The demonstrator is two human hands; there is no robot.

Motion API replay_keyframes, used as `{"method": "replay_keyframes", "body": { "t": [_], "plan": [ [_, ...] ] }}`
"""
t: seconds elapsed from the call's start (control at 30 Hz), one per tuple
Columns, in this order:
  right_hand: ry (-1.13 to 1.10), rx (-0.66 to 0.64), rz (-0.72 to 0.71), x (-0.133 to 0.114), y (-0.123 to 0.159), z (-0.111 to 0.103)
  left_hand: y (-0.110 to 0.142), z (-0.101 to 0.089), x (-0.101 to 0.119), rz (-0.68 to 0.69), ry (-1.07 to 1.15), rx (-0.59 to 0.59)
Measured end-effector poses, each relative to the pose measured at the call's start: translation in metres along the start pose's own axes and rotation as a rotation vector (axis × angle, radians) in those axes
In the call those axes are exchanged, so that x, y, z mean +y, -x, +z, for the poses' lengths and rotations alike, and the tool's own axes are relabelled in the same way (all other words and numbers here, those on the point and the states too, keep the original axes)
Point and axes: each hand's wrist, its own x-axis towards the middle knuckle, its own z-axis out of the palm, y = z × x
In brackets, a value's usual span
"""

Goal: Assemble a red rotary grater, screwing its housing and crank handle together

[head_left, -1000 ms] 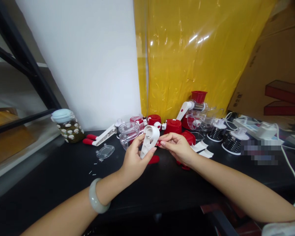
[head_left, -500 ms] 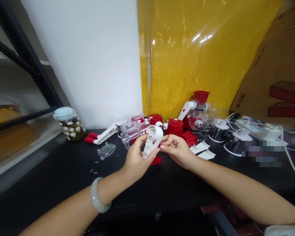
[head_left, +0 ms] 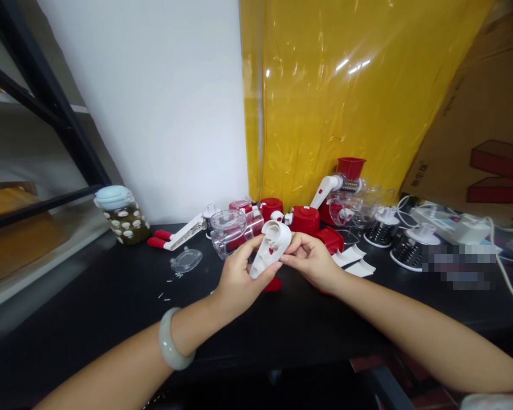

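Note:
My left hand point(head_left: 241, 279) is closed around a white plastic crank handle point(head_left: 263, 259), its round hollow end tilted up and its open ribbed side facing me. A small red piece point(head_left: 271, 250) shows inside the handle's hollow. My right hand point(head_left: 312, 262) has its fingers pinched together against the handle's right side; whatever is between the fingertips is hidden. Below the handle a red grip point(head_left: 272, 285) lies on the black table. Just behind my hands is a clear plastic grater housing point(head_left: 231, 228). Two white curved strips point(head_left: 348, 256) lie right of my right hand.
Red grater bases point(head_left: 305, 219) and an assembled grater point(head_left: 350, 171) stand at the back. At right are grater drums point(head_left: 412, 247) and a power strip with cables point(head_left: 470, 228). At left are a jar point(head_left: 123, 219), a red-and-white handle point(head_left: 182, 236), a clear lid point(head_left: 186, 260) and small pins point(head_left: 166, 297).
The crank handle has tipped and shifted slightly right, showing more of its inside. A red piece now shows within it. My right fingers have moved a little along its side.

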Motion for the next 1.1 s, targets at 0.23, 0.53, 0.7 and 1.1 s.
{"method": "replay_keyframes", "body": {
  "t": [0.23,0.53,0.7,1.1],
  "plan": [
    [0.001,-0.004,0.069,0.0,0.001,-0.001,0.001,-0.001,-0.004,0.045,-0.072,-0.002],
    [-0.051,0.001,0.074,-0.002,0.001,0.001,0.001,-0.003,0.002,0.118,-0.098,0.009],
    [-0.075,-0.002,0.08,-0.001,0.001,0.003,0.002,-0.003,0.003,0.154,-0.104,0.03],
    [-0.088,0.08,0.084,0.0,0.003,0.002,-0.001,-0.009,0.009,0.321,-0.093,-0.017]
  ]
}}
